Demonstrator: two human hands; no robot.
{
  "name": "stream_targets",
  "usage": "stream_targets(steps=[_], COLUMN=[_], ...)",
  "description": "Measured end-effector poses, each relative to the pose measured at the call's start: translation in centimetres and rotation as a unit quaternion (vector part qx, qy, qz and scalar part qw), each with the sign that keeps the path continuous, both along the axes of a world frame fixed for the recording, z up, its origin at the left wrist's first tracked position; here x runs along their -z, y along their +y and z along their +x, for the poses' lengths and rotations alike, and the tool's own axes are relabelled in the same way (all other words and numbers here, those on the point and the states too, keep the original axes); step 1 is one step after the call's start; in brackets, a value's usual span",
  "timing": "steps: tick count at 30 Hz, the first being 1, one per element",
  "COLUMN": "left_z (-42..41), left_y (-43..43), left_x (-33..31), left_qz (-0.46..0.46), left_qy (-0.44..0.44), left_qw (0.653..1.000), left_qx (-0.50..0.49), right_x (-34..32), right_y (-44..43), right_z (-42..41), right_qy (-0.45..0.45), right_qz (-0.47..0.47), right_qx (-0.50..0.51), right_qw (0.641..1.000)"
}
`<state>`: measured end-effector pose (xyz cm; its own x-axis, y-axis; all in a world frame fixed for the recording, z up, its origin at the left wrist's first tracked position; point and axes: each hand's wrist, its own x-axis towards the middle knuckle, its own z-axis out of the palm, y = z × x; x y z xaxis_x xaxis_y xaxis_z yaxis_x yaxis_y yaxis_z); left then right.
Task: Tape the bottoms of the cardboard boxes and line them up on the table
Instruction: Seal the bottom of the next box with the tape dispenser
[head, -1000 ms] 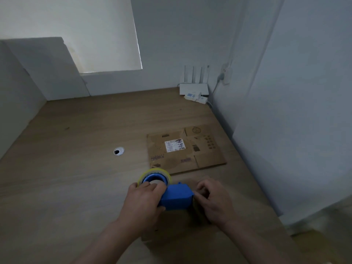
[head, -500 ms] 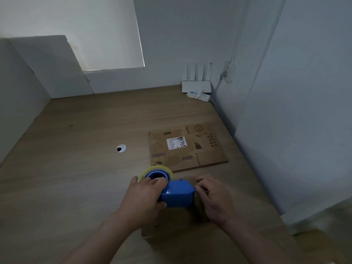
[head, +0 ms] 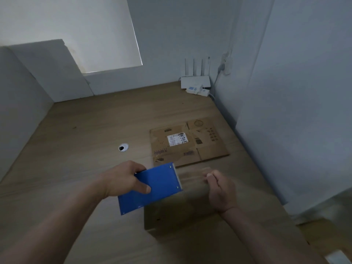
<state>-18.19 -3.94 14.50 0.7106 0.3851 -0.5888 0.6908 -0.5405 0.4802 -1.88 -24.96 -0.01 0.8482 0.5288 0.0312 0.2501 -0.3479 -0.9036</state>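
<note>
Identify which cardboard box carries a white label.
The flattened box lying farther back, handwriting beside its label; the nearer box below the blue tape dispenser shows only plain brown card.

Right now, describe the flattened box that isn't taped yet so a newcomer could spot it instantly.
Take the wooden table and follow its right side, along the wall. Just beyond the blue tape dispenser in the left hand lies a flattened cardboard box. Unlike the nearer box, which stands up, it lies flat and carries a white label with black handwriting.
</note>
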Motion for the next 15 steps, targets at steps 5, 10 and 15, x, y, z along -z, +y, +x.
stream_targets(steps=[5,10,15], left_z=[2.0,5.1,7.0], left_y=[-1.5,-2.6,-3.3], left_x=[0.7,0.4,1.2], left_qz=[-0.046,-0.050,-0.013], left_qy=[0.002,0.010,0.050], left_qw=[0.999,0.998,0.998], left_qx=[-0.008,0.027,0.040], right_x=[-0.1,0.2,0.4], right_y=[-0.4,-0.8,-1.6], right_z=[0.1,0.6,1.3], right_qy=[0.100,0.177,0.186], right_qz=[0.064,0.096,0.053], right_qx=[0.103,0.177,0.184], right_qw=[0.988,0.963,0.964])
